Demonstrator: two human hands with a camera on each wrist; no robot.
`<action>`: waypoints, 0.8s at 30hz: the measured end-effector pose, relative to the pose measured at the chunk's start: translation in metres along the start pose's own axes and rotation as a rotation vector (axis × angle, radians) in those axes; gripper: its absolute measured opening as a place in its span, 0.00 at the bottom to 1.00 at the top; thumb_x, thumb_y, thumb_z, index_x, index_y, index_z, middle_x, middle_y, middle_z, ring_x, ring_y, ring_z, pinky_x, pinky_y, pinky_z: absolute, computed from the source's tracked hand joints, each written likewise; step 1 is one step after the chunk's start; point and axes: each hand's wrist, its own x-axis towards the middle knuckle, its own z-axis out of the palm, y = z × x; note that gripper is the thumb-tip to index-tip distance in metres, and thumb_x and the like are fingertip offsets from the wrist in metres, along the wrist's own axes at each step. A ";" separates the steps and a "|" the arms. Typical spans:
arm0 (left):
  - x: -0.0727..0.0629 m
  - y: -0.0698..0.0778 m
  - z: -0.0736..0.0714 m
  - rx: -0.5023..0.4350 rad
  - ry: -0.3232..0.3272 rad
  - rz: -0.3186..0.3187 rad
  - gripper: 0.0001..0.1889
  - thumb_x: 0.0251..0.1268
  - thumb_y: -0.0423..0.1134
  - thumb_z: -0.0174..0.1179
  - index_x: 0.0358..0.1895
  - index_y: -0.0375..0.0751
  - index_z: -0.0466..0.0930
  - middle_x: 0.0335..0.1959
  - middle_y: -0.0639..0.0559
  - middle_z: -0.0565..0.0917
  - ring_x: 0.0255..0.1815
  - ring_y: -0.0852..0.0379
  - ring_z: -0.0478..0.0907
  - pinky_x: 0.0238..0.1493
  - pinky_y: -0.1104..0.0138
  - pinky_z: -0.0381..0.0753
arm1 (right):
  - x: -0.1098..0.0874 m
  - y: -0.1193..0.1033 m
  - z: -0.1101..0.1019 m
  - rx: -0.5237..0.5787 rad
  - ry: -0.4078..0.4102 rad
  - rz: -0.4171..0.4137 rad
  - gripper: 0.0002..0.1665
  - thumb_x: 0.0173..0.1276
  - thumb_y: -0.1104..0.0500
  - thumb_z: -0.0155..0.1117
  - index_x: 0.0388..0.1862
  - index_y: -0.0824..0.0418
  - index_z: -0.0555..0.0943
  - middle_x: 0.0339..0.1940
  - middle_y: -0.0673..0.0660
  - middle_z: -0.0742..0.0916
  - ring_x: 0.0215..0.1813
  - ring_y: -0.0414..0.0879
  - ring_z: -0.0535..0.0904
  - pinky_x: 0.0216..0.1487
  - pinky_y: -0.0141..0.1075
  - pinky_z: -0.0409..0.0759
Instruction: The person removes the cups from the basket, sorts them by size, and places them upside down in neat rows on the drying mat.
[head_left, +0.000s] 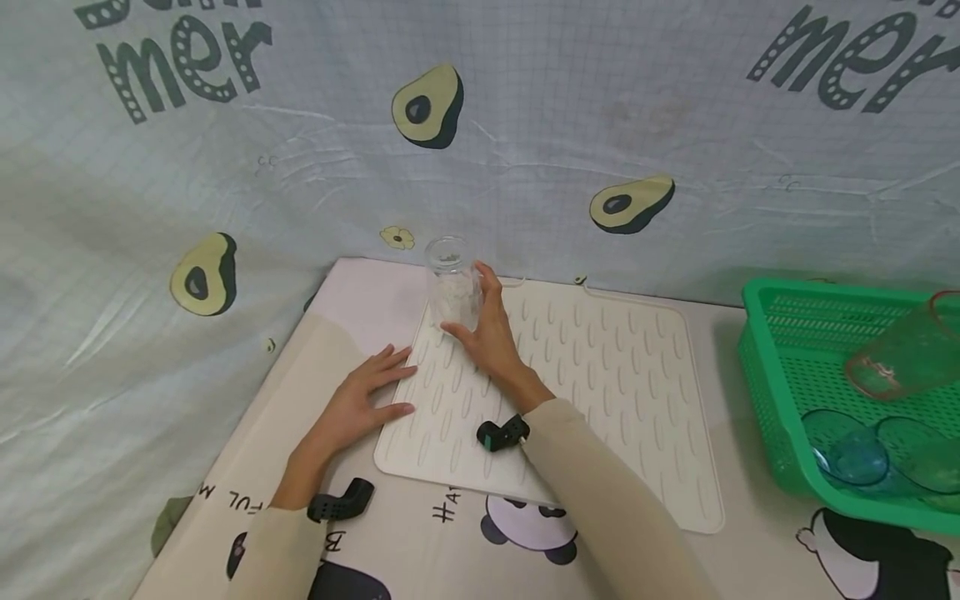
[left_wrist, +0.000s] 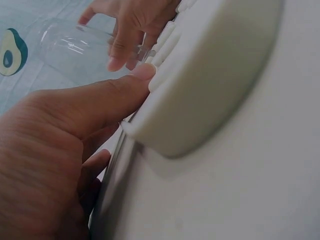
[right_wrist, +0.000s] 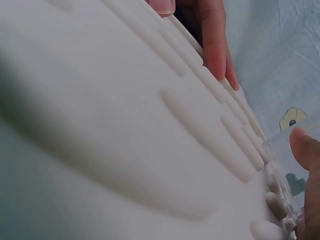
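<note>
1. At the far-left corner of the white mat (head_left: 615, 392): clear glass (head_left: 452, 296), right hand (head_left: 491, 337) gripping it, fingers curved partway round.
2. Left hand (head_left: 356, 408) holds nothing, fingers spread, touching mat edge.
3. Progress (judgement call): one glass about placed, not released; pink glass (head_left: 896, 358), blue glass (head_left: 855, 458) remain in green basket (head_left: 772, 433).

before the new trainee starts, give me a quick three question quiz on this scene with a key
1. Which hand grips the clear glass? A) left B) right
2. Fill in: in the head view, the green basket stands to the ___ of the white mat.
3. True or false: every glass in view is on the mat.

Key:
1. B, the right hand
2. right
3. False; the pink glass leans inside the basket.
</note>
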 end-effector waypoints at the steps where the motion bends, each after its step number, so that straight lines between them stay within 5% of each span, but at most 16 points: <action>1: 0.000 0.000 0.000 0.000 -0.002 -0.001 0.31 0.52 0.41 0.72 0.61 0.37 0.76 0.71 0.45 0.65 0.74 0.43 0.50 0.69 0.43 0.50 | 0.000 0.000 0.000 -0.010 -0.003 -0.007 0.59 0.57 0.60 0.73 0.74 0.49 0.41 0.74 0.65 0.57 0.74 0.57 0.55 0.69 0.49 0.61; 10: 0.001 -0.001 -0.001 0.005 -0.009 -0.012 0.30 0.53 0.41 0.71 0.61 0.38 0.76 0.71 0.46 0.65 0.74 0.43 0.50 0.68 0.43 0.50 | 0.001 -0.004 0.000 -0.060 -0.022 -0.002 0.60 0.58 0.60 0.73 0.73 0.53 0.39 0.75 0.63 0.54 0.74 0.57 0.54 0.70 0.45 0.59; 24: 0.001 -0.002 0.000 -0.008 0.010 0.015 0.29 0.53 0.41 0.72 0.60 0.36 0.77 0.70 0.43 0.66 0.73 0.40 0.51 0.68 0.42 0.51 | 0.002 -0.010 -0.008 -0.011 -0.053 0.080 0.63 0.57 0.60 0.74 0.74 0.51 0.37 0.67 0.68 0.65 0.70 0.58 0.61 0.66 0.50 0.64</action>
